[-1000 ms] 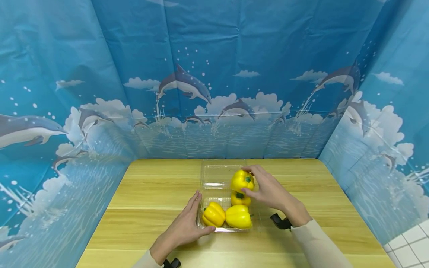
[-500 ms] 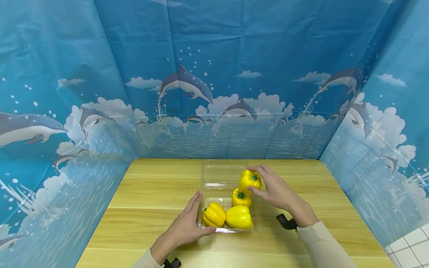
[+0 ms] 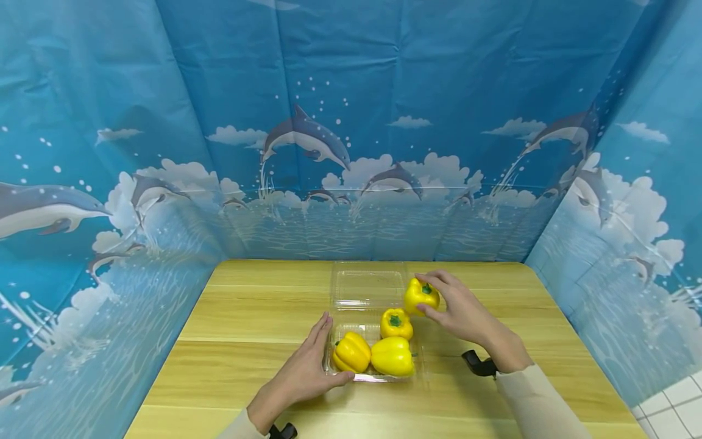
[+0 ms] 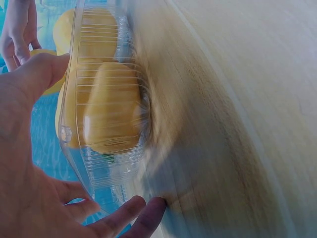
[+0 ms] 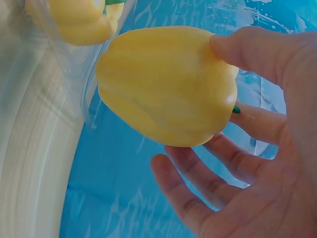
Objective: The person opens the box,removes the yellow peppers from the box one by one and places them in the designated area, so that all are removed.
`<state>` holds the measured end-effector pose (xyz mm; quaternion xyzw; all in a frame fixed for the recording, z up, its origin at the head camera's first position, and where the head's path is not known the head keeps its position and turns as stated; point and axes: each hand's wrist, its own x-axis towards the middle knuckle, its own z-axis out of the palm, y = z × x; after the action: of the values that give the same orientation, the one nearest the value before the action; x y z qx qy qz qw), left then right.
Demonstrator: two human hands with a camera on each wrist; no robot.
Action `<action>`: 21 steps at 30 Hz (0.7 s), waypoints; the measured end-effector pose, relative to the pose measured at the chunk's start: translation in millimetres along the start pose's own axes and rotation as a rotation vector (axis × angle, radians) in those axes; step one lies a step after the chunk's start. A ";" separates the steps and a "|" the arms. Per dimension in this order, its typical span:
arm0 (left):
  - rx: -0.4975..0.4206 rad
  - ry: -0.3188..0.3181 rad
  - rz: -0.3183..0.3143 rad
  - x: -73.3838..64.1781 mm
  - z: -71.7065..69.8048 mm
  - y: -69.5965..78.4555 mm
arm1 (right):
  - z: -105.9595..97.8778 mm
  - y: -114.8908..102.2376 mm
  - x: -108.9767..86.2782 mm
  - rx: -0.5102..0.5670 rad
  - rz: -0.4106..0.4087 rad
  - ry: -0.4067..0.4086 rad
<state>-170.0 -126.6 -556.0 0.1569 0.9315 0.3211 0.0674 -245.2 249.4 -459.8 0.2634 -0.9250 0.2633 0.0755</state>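
1. Nearest in, my pale sleeves (image 3: 540,399) reach over the wooden table (image 3: 241,341), a black fitting (image 3: 480,364) at the right wrist.
2. My left hand (image 3: 298,372) is spread wide: thumb against the near rim of the clear container (image 3: 370,378), straight fingers alongside its left wall. Whether every fingertip touches, I cannot tell.
3. That container stands midway between the table's left and right edges. Along its near side lie two yellow peppers, the left pepper (image 3: 351,352) in the near left corner and the right pepper (image 3: 392,356) beside it, stem pointing right.
4. Behind them, in the far right part, sits a third pepper (image 3: 396,324), green stem up.
5. My right hand (image 3: 463,314) grips a fourth pepper (image 3: 419,297), thumb on one side, fingertips on the other, just past the container's far right corner.
6. The hinged lid (image 3: 370,285) lies folded back, almost at the table's far edge.
7. Beyond that edge hangs a blue dolphin-printed curtain (image 3: 340,85).
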 end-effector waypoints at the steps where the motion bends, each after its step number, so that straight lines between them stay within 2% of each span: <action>1: -0.003 0.001 0.000 0.1 0.2 -0.1 | -0.6 1.2 -0.4 0.001 0.003 0.000; 21: 0.008 0.003 -0.007 3.4 1.7 -1.2 | -5.3 30.0 -11.7 0.016 0.058 -0.018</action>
<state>-173.2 -125.4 -558.2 0.1534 0.9334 0.3174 0.0666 -251.1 279.1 -472.0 0.2392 -0.9308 0.2703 0.0574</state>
